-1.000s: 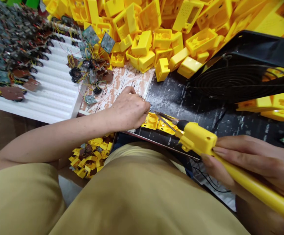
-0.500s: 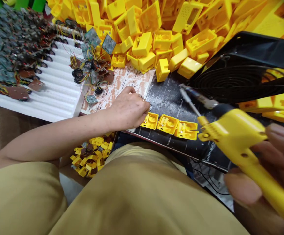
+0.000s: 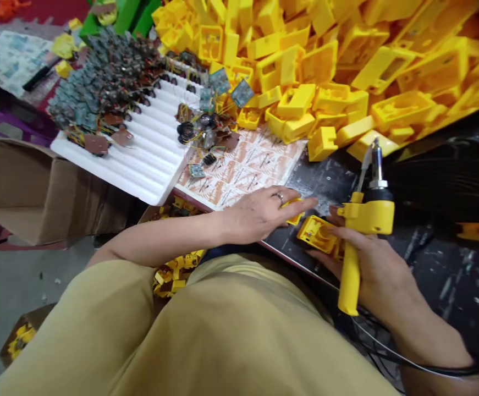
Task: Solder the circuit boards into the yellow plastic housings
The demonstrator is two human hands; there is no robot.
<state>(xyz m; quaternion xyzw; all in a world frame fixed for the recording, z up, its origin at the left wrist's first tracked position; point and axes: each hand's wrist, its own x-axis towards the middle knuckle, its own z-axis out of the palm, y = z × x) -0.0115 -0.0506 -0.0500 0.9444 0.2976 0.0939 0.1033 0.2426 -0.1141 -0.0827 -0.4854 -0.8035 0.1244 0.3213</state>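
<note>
My right hand (image 3: pixel 381 269) is closed around a yellow gun-shaped soldering iron (image 3: pixel 363 217), its metal tip and thin feed tube pointing up and away from me. The same hand's thumb and fingers reach to an open yellow plastic case (image 3: pixel 315 234) on the dark bench top, at its right end. My left hand (image 3: pixel 259 214), with a ring on one finger, has its fingers around another yellow plastic case (image 3: pixel 295 212), which they partly cover. The undersides of the left fingers are hidden.
Yellow cases (image 3: pixel 297 102) are heaped at the back. Circuit boards with wires (image 3: pixel 107 82) lie on a white ribbed foam sheet (image 3: pixel 157 143) at the left. A black fan (image 3: pixel 441 170) stands right. Cardboard boxes (image 3: pixel 20 192) are on the left, and a cable hangs near my right wrist.
My right hand has brought the soldering iron down and inward, turning its tip upward, and now touches the row of cases. My left fingers have extended over a case. The view has shifted left.
</note>
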